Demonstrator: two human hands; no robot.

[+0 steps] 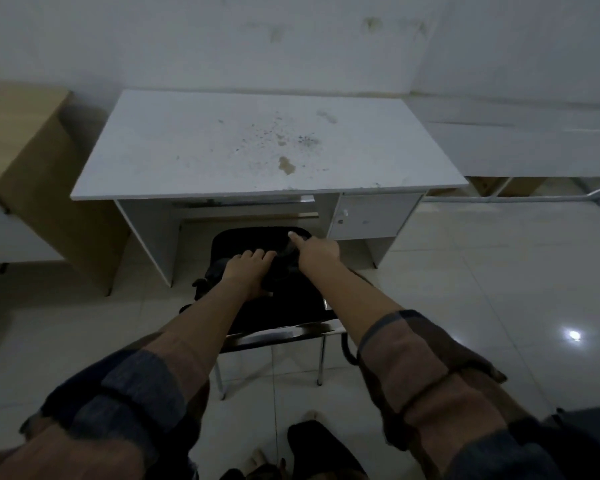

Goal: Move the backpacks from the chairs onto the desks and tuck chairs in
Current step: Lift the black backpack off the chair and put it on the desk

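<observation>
A black backpack (pixel 257 242) lies on the seat of a black chair (pixel 288 332) that stands pulled out in front of a white desk (pixel 222 150). My left hand (pixel 248 270) rests flat on the backpack with its fingers curled over the dark fabric. My right hand (pixel 314 249) reaches across the bag's right side, one finger stretched toward its far edge. The dark fabric hides how firmly either hand grips. The desk top carries only stains.
A wooden desk (pixel 18 133) stands at the left, close to the white one. Another white desk (pixel 520 143) with a metal frame runs along the right wall. A drawer unit (pixel 371 216) hangs under the white desk's right side. The tiled floor (pixel 482 271) is glossy.
</observation>
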